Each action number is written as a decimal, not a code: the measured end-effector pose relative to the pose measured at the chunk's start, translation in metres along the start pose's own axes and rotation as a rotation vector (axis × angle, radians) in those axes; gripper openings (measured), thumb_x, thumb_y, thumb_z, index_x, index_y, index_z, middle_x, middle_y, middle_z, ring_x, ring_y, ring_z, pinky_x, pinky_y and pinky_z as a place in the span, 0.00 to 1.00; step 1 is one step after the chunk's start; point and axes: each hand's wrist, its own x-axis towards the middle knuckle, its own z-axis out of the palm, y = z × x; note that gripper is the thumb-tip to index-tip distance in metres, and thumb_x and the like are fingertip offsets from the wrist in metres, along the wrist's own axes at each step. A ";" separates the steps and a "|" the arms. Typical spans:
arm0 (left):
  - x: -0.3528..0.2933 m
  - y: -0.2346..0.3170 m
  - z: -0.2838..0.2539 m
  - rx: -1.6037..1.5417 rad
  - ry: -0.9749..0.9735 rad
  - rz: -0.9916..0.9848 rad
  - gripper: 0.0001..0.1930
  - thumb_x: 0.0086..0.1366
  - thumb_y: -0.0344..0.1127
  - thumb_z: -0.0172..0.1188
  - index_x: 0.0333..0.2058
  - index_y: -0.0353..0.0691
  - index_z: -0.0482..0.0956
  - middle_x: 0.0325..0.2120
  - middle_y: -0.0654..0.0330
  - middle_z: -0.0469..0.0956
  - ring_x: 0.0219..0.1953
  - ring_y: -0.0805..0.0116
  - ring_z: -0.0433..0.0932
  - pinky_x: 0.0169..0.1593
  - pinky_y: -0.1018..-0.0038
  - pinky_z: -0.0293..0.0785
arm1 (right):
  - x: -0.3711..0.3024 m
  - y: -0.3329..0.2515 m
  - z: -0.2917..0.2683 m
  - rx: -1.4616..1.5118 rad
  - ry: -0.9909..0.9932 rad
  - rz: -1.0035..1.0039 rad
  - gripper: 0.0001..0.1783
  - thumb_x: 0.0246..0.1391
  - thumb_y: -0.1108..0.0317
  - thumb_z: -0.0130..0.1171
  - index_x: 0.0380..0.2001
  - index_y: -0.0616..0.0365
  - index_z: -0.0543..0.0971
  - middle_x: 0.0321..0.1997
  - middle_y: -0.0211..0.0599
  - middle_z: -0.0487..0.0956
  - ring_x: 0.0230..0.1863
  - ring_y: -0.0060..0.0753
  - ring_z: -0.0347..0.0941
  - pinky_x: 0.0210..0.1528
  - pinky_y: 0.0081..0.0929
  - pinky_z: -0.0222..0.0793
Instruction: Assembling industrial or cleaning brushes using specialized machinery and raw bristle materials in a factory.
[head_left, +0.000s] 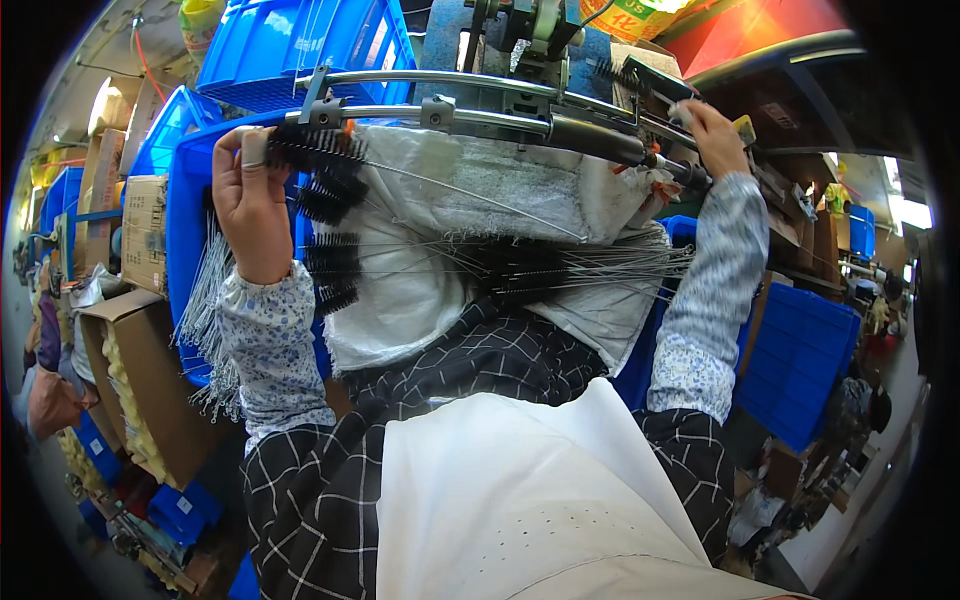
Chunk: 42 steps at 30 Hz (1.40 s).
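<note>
My left hand (252,205) is closed at the bristled end of a black wire brush (320,146), whose thin wire stem slants down to the right. White wrapping covers one of its fingers. At the right end of a bench machine (590,140) with metal rods, my right hand (716,142) has its fingers curled together, white wrapping on a fingertip. What those fingers hold, if anything, I cannot make out. Several more wire brushes (530,270) lie across a white woven sack (400,285) on my lap, black bristles and looped wire ends showing.
A blue bin (190,240) at my left holds a bundle of wire stems (210,330). Another blue crate (300,45) stands behind it. Cardboard boxes (150,390) are at the far left. To the right hangs a blue panel-like crate (798,365). A person's arm (50,335) shows at the left edge.
</note>
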 end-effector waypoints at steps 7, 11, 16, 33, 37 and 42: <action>-0.033 -0.039 0.068 -0.069 -0.296 -0.225 0.07 0.63 0.33 0.42 0.35 0.37 0.64 0.32 0.59 0.71 0.31 0.74 0.73 0.35 0.77 0.73 | -0.064 -0.138 0.023 0.228 -0.355 -0.414 0.17 0.51 0.63 0.46 0.44 0.59 0.68 0.33 0.45 0.74 0.34 0.40 0.71 0.37 0.31 0.67; -0.049 -0.039 0.071 -0.015 -0.316 -0.326 0.07 0.63 0.34 0.41 0.35 0.36 0.60 0.30 0.58 0.70 0.29 0.72 0.72 0.35 0.76 0.74 | -0.072 -0.193 0.075 0.381 -0.244 -0.354 0.14 0.49 0.65 0.45 0.37 0.63 0.67 0.30 0.53 0.72 0.32 0.51 0.70 0.34 0.38 0.66; -0.007 -0.045 -0.060 0.689 -0.181 -0.123 0.13 0.62 0.38 0.43 0.42 0.38 0.60 0.28 0.61 0.70 0.24 0.78 0.68 0.30 0.83 0.66 | -0.002 -0.102 0.080 -0.317 0.415 0.019 0.13 0.50 0.66 0.44 0.40 0.52 0.72 0.25 0.34 0.76 0.22 0.33 0.71 0.22 0.29 0.69; -0.006 -0.062 -0.118 0.694 -0.142 -0.337 0.08 0.59 0.35 0.51 0.29 0.36 0.70 0.21 0.68 0.69 0.23 0.83 0.66 0.24 0.85 0.63 | 0.044 -0.074 0.091 -0.351 0.312 0.122 0.15 0.49 0.65 0.46 0.41 0.39 0.74 0.36 0.28 0.76 0.44 0.31 0.63 0.46 0.32 0.53; 0.000 -0.023 -0.096 0.817 -0.029 0.005 0.06 0.60 0.33 0.50 0.30 0.37 0.70 0.24 0.69 0.67 0.27 0.82 0.64 0.32 0.86 0.61 | 0.063 -0.056 0.103 -0.436 0.349 0.044 0.21 0.49 0.72 0.42 0.45 0.37 0.70 0.44 0.28 0.72 0.53 0.33 0.55 0.51 0.40 0.46; 0.013 0.014 -0.109 0.764 0.154 0.288 0.06 0.61 0.32 0.46 0.34 0.37 0.70 0.28 0.65 0.69 0.31 0.78 0.65 0.37 0.83 0.62 | 0.041 -0.050 0.091 -0.477 0.359 0.154 0.22 0.47 0.60 0.49 0.48 0.46 0.66 0.50 0.33 0.64 0.53 0.36 0.54 0.51 0.46 0.45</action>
